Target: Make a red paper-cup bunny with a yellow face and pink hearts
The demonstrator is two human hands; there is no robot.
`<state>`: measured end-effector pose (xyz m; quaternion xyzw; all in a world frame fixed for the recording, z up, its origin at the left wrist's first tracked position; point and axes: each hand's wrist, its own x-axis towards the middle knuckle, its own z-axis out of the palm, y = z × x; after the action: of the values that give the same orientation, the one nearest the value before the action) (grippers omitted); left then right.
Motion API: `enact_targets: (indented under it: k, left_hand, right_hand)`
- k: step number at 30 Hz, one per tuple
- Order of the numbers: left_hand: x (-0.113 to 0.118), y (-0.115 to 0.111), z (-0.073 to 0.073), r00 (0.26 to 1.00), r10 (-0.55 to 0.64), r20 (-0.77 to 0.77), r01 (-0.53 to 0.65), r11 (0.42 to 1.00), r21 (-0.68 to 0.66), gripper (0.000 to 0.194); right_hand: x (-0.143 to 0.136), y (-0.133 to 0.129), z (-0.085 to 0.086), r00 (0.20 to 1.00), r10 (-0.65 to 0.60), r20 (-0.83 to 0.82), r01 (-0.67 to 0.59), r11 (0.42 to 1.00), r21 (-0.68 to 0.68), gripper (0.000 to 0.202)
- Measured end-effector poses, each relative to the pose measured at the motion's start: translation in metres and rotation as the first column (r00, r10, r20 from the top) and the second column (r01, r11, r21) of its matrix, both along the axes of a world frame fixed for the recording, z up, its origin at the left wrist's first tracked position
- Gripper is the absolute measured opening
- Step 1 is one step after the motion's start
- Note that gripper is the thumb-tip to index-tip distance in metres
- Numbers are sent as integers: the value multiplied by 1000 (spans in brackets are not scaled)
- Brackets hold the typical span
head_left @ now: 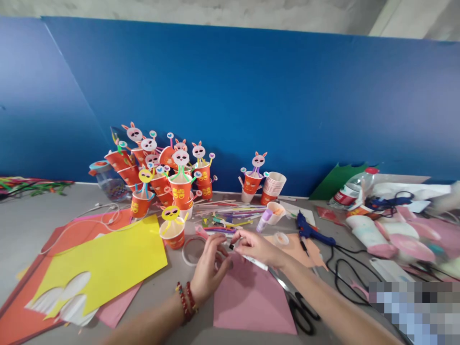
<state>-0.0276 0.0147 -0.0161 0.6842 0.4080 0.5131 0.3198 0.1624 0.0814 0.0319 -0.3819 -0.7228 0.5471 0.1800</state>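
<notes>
My right hand (257, 247) is closed in a pinch on a white marker (256, 262). The marker's body sticks out below the palm, and a small black piece (231, 247) shows at the fingertips, in line with it. Close by, my left hand (210, 266) is half curled with its fingers apart, and I see nothing held in it. Both hands hover around the top edge of a pink paper sheet (253, 306). Just left of my left hand lies a white ring (184, 251), like a tape roll. Scissors (304, 311) with black handles rest at the sheet's right edge.
Orange cups (180, 189) with rabbit faces crowd the back left. Stacked cups (273, 187) stand near the blue wall. Yellow paper (122, 261) covers the left. A blue glue gun (312, 230) with a black cord, a purple-capped glue stick (264, 220) and a bottle (354, 189) lie to the right.
</notes>
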Motion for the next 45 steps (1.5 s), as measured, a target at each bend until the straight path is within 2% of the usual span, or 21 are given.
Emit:
enact_targets:
  k: [4,6,8,9,11,13,17,20,23,28,31,38,45]
  left_hand:
    - [0,1,2,991,-54,-124,60,997,47,26]
    - [-2,1,1,992,-21,-122,28,998,53,26]
    - [-2,1,0,995,11,-101,-7,999,45,30]
    - [-2,0,1,995,10,-98,-6,999,42,30]
    - [-2,0,2,993,-31,-118,37,998,47,26]
    - [-1,-1,5,985,-85,-152,96,993,67,23]
    - [0,-4,10,970,-159,-185,178,980,87,22]
    - [-1,-5,11,971,-159,-180,176,981,78,22]
    - [-2,-4,11,972,-157,-177,172,982,75,21]
    - [-1,-3,7,960,-193,-201,210,975,66,21]
    - [0,-3,5,954,-197,-226,217,974,66,23]
    - [-1,-4,7,950,-199,-240,217,975,53,22]
    - [-1,-3,7,952,-181,-246,201,978,57,21]
  right_hand:
    - [-1,-8,-7,999,13,35,-14,1000,27,11]
    - [-3,-8,-5,988,1,153,-24,989,149,10]
    - [-4,-6,1,927,-96,362,-52,925,377,13]
    - [-5,-3,6,864,-194,464,-82,856,510,14]
    - [-9,6,13,795,-336,505,-64,781,621,18]
    - [-17,17,19,756,-397,520,-68,743,666,22]
    - [-41,35,16,723,-405,560,-144,704,695,18]
    - [-58,42,9,720,-393,572,-189,682,706,16]
    - [-62,47,9,727,-383,570,-216,661,719,15]
    - [-39,65,25,703,-412,579,-211,658,723,24]
    - [-26,73,30,680,-412,607,-219,675,704,26]
    - [-38,73,12,627,-342,700,-280,740,612,15]
    - [-49,76,7,569,-339,749,-299,763,573,22]
